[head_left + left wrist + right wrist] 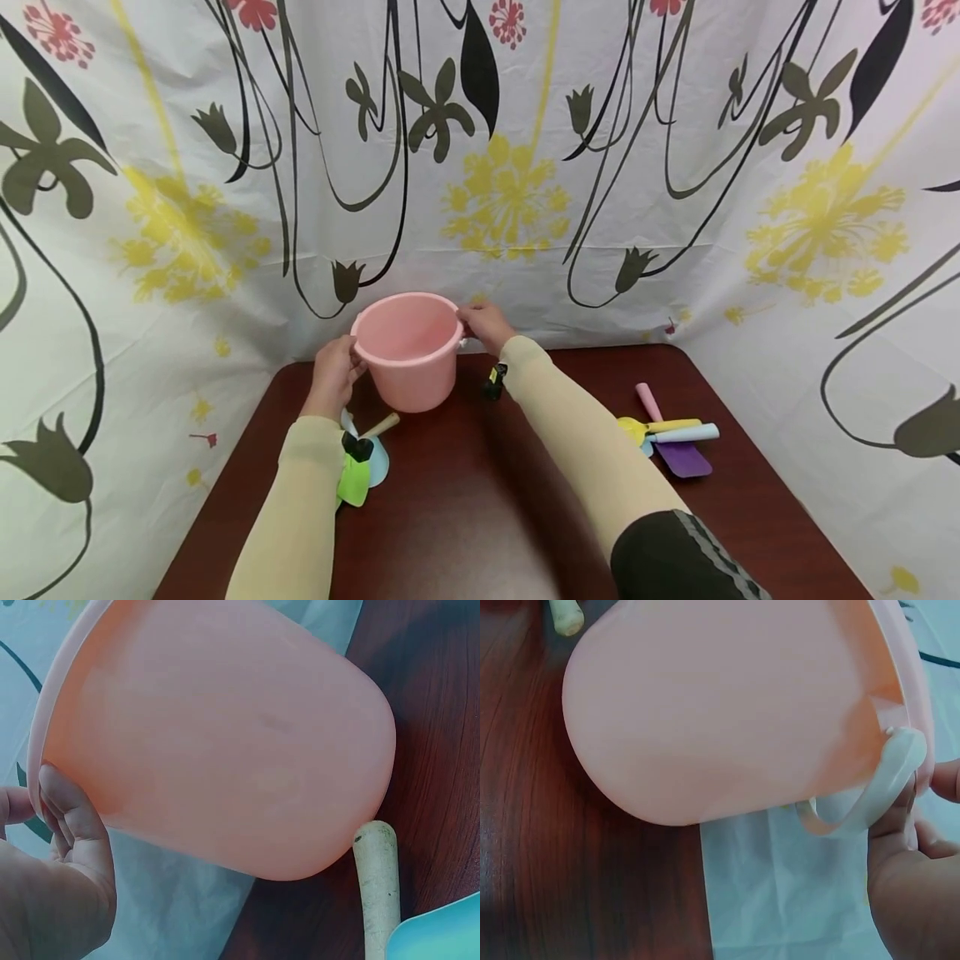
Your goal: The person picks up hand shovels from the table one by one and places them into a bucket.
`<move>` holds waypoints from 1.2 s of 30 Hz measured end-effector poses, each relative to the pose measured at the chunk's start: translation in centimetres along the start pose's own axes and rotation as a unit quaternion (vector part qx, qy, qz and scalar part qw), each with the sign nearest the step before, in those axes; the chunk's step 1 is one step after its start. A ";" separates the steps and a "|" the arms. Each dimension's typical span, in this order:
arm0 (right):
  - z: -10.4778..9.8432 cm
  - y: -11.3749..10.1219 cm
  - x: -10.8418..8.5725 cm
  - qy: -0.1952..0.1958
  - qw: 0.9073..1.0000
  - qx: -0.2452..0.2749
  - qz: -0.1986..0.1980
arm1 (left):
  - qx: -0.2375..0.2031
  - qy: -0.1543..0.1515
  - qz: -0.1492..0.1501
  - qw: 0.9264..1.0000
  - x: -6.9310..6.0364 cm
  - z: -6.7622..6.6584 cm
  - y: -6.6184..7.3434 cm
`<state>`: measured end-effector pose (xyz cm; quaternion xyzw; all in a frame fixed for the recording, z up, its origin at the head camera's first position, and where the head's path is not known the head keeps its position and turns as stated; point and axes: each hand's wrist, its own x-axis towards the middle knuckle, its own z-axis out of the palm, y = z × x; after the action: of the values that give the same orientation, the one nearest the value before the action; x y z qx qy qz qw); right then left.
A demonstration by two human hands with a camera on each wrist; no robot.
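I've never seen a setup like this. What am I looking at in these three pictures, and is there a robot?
No robot: these are a person's two bare hands. The wide picture looks forward and down from the person's head; the two close ones look out from the left and right wrists. The left hand and right hand grip opposite sides of a pink bucket. Handled tools lie on the dark reddish-brown table: a green blade and a light-blue blade on the left, a purple spatula-like tool among others on the right. Floral cloth hangs behind.
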<state>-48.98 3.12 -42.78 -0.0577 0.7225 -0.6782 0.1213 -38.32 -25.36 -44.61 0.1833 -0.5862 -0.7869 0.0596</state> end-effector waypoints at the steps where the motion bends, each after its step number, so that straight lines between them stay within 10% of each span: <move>1: -0.3 -0.1 -0.1 0.001 1.000 0.001 0.000 | 0.001 -0.005 0.001 1.000 -0.1 0.2 0.0; 16: -5.2 -0.8 -5.8 -0.008 1.000 0.010 -0.005 | 0.018 -0.079 0.046 0.996 -2.1 3.0 -1.0; 36: -9.6 1.3 -14.3 0.038 0.999 0.012 -0.008 | 0.009 -0.154 0.030 0.988 -6.5 5.8 -3.5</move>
<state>-37.57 16.06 -42.16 -0.0362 0.7180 -0.6894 0.0889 -33.98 -17.05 -45.02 0.0431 -0.6008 -0.7982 -0.0098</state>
